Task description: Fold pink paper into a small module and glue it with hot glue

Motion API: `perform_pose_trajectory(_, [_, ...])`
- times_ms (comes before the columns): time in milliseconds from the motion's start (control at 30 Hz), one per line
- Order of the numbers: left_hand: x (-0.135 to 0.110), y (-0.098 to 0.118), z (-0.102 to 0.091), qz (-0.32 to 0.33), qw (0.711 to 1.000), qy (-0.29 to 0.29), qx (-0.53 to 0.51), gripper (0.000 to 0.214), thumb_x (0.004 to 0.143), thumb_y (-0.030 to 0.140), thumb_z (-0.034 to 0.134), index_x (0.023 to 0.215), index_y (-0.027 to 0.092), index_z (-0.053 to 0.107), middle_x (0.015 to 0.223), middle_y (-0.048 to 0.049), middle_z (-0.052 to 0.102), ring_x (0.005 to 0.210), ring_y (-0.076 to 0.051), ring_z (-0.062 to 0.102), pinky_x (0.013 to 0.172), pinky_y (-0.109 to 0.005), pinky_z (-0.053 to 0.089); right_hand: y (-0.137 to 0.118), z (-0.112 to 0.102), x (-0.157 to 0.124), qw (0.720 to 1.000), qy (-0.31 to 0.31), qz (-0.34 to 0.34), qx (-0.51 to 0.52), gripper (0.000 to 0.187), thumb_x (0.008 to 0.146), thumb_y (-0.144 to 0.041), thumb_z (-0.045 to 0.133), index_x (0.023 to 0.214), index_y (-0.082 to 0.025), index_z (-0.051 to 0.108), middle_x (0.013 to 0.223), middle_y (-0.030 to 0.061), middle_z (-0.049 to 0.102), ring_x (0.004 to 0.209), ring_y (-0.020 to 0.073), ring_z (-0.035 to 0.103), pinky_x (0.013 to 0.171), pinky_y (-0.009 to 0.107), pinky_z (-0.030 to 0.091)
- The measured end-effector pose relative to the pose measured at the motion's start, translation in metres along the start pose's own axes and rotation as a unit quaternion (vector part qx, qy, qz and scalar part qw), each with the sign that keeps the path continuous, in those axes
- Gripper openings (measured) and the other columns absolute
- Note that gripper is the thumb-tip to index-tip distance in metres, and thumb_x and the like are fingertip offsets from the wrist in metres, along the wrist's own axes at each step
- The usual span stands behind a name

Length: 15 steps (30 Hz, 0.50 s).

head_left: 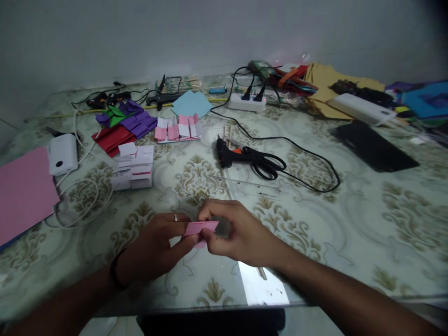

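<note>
A small piece of folded pink paper [196, 227] is held up over the near part of the table, between both hands. My left hand [157, 247] pinches its left end between thumb and fingers. At its middle and right side, my right hand [238, 228] grips it with thumb below and bent forefinger above. A flap of the same pink shows under the thumbs. Beyond the hands stand folded white paper pieces [138, 165] and pink-and-white folded pieces [178, 128]. Red folded paper [114, 140] and purple folded paper [138, 122] lie behind on the left.
A black glue gun [224, 154] and scissors [268, 162] lie ahead, with a clear ruler [255, 186] in front. A looping black cord runs right from a power strip [247, 102]. Pink sheets [26, 191] and a white power bank [63, 154] are left; a black phone-like slab [376, 145] is right.
</note>
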<state>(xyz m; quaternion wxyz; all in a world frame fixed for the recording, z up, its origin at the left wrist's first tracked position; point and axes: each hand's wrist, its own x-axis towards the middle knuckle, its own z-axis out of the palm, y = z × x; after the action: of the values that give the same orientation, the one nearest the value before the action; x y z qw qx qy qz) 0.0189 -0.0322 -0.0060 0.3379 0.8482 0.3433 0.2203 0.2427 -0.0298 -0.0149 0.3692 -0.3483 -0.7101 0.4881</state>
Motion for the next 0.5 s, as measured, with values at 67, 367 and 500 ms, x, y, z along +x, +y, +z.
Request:
perform_pose_trajectory(67, [0.0, 0.001, -0.001, -0.001, 1.0, 0.009, -0.008, 0.027, 0.106, 0.019, 0.059, 0.089, 0.02, 0.08, 0.075, 0.0, 0.074, 0.067, -0.014, 0.068, 0.064, -0.025, 0.048, 0.0, 0.0, 0.0, 1.0, 0.005, -0.002, 0.0, 0.008, 0.079, -0.012, 0.064, 0.082, -0.019, 0.065, 0.076, -0.0052, 0.064, 0.068, 0.0105, 0.056, 0.065, 0.021, 0.043])
perform_pose_trajectory(367, [-0.002, 0.001, -0.006, -0.026, 0.995, 0.057, -0.08, 0.023, 0.102, 0.018, 0.063, 0.09, 0.022, 0.083, 0.071, 0.0018, 0.072, 0.06, -0.013, 0.061, 0.061, -0.024, 0.047, -0.005, -0.009, 0.004, 1.0, 0.024, 0.009, 0.013, 0.01, 0.078, -0.011, 0.065, 0.078, -0.02, 0.061, 0.073, -0.0056, 0.06, 0.067, 0.0106, 0.055, 0.065, 0.022, 0.043])
perform_pose_trajectory(500, [-0.002, -0.002, -0.007, -0.068, 0.989, 0.084, -0.1, 0.03, 0.101, 0.024, 0.066, 0.074, 0.019, 0.078, 0.06, 0.0046, 0.062, 0.053, -0.01, 0.05, 0.057, -0.023, 0.042, -0.006, -0.018, 0.003, 0.999, 0.038, 0.006, 0.02, 0.016, 0.075, -0.005, 0.063, 0.077, -0.021, 0.06, 0.075, -0.0052, 0.061, 0.07, 0.0111, 0.057, 0.067, 0.023, 0.045])
